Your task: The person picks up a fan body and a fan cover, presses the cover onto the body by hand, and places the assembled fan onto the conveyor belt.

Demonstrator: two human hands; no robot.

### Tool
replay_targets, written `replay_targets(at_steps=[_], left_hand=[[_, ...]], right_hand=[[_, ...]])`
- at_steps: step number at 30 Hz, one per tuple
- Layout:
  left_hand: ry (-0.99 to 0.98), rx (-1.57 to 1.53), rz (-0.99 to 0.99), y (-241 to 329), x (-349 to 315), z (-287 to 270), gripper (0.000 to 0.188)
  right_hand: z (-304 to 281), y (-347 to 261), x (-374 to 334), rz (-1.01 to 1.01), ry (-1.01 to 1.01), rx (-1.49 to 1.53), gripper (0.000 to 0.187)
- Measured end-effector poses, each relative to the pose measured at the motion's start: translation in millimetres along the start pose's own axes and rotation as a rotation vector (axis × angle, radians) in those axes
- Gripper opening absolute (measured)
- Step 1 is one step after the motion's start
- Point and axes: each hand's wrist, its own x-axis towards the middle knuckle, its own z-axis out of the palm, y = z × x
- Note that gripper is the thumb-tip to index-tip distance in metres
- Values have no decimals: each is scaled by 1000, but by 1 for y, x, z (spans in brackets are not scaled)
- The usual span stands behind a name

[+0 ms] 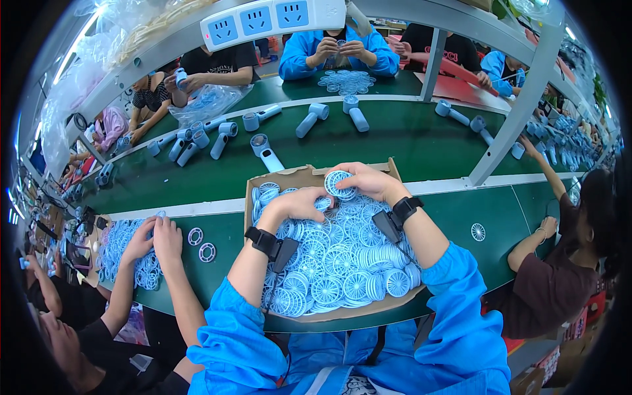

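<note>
Pinching a small stack of round light-blue grilles [338, 185] between thumb and fingers, my right hand [370, 182] holds it above the far part of an open cardboard box [289, 178]. My left hand [301, 203] is just beside it, fingers curled at another grille [322, 203] (whether they truly grip it, I cannot tell). Beneath both hands, a heap of loose grilles [342, 262] fills the box on the green table [461, 263]. Two small rings [207, 252] lie to the left.
</note>
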Motion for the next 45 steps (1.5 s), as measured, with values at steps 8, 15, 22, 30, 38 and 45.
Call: replay_targets(at_steps=[8,15,22,30,38,45], left_hand=[[382,-319,17,-15,12,2,33],[666,-720,-54,-7,28,20,29],[812,-775,-57,-1,31,30,28],[731,-853,-54,10,31,34,26],[745,-765,-44,13,40,43,27],[722,-718,-73,32,27,39,50]], right_hand=[[-1,6,5,109,191,-70,44],[15,-2,1,158,42,97,39],[18,-10,-1,110,28,245,49],[20,-5,1,86,-3,33,56],[23,-3,2,75,16,25,62],[29,-8,1,69,31,95,46]])
